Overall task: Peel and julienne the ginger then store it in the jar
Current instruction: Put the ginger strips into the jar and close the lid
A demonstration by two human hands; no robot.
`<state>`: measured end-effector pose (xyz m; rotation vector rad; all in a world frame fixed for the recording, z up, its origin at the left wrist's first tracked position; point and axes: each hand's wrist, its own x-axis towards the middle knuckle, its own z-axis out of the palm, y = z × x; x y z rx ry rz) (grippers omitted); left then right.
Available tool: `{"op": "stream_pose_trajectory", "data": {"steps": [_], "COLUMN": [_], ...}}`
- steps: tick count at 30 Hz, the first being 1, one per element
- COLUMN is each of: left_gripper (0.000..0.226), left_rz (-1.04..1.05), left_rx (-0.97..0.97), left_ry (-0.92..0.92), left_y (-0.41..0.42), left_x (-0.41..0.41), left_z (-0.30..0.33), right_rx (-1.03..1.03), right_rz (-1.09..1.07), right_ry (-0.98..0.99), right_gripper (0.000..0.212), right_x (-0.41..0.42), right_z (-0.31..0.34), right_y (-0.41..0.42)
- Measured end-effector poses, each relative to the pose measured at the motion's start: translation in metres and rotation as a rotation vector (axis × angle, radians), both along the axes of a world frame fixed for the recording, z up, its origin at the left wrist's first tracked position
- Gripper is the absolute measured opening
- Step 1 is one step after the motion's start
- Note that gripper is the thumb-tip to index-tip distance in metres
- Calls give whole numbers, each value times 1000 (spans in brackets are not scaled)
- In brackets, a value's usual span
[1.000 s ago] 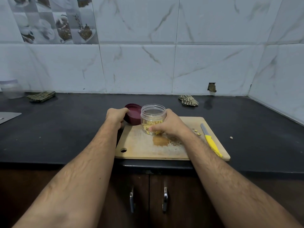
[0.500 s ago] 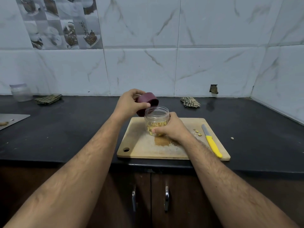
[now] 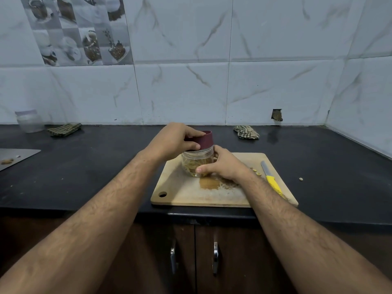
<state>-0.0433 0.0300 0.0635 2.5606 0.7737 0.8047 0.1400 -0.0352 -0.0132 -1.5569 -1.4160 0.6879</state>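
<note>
A clear plastic jar [image 3: 196, 161] with yellow ginger strips inside stands on the wooden cutting board [image 3: 191, 196]. My right hand [image 3: 222, 164] grips the jar's side from the right. The maroon lid [image 3: 203, 140] sits on the jar's mouth, slightly tilted, and my left hand [image 3: 174, 139] grips it from the left and above. A brown damp stain and ginger scraps [image 3: 210, 184] lie on the board just in front of the jar. A yellow-handled knife [image 3: 270, 179] rests at the board's right side.
Small ginger bits [image 3: 255, 171] lie near the knife blade, one more [image 3: 300, 179] on the black counter. A folded cloth [image 3: 246, 131] and another cloth [image 3: 63, 129] lie by the wall. A clear container [image 3: 28, 120] stands far left, a metal sheet [image 3: 14, 155] at the left edge.
My left hand lifted the maroon lid from the counter beside the board, carried it right and set it on the jar's mouth. My right hand kept holding the jar.
</note>
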Motion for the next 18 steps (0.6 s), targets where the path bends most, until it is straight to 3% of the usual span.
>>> {"op": "stream_pose_trajectory", "data": {"steps": [15, 18], "left_gripper": [36, 35], "left_rz": [-16, -10], "left_rx": [190, 214], "left_ry": [182, 240], "left_y": [1, 1], "left_x": [6, 8], "left_z": [5, 11], "right_rx": [18, 13], "right_rz": [-12, -22], "right_ry": [-19, -30], "right_gripper": [88, 97], "right_x": [-2, -2], "right_z": [-4, -3], "right_y": [0, -1]}}
